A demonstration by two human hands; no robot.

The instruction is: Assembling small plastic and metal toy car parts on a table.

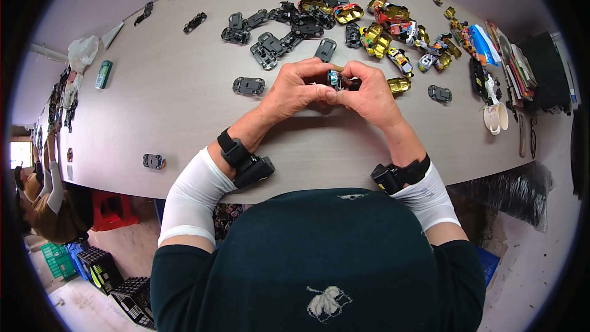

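Both hands meet over the middle of the pale wooden table and pinch one small toy car between them. My left hand grips its left side. My right hand closes on its right side, fingers curled over the top. The car shows a blue and dark body; most of it is hidden by fingers. A gold toy car shell lies just right of my right hand, and a dark grey chassis lies left of my left hand.
Several dark chassis parts and coloured and gold car shells are strewn across the far side. A white mug and stacked packets stand at the right. A small car sits near the left front edge.
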